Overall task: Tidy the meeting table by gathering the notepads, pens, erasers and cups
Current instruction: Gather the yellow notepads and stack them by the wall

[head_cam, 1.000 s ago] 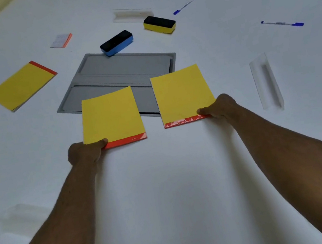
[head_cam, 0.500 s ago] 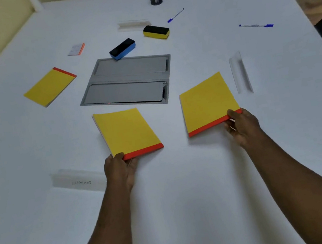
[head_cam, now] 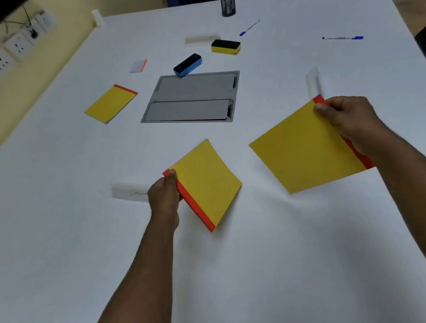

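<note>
two bare forearms come in from the near edge, with no sleeves, watch, bands or rings showing. the left hand (head_cam: 164, 197) and right hand (head_cam: 350, 118) wear no gloves, and a short pale thumbnail shows on each.

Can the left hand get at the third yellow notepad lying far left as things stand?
Probably not yet: the left hand already grips a notepad, though bare table leaves the path to the third notepad free.

A grey hatch (head_cam: 191, 99) is set into the white tabletop (head_cam: 223, 271). Beyond it two erasers (head_cam: 187, 64) (head_cam: 225, 46) are laid; left of it a yellow notepad (head_cam: 110, 103); far right, a blue pen (head_cam: 342, 37).
</note>
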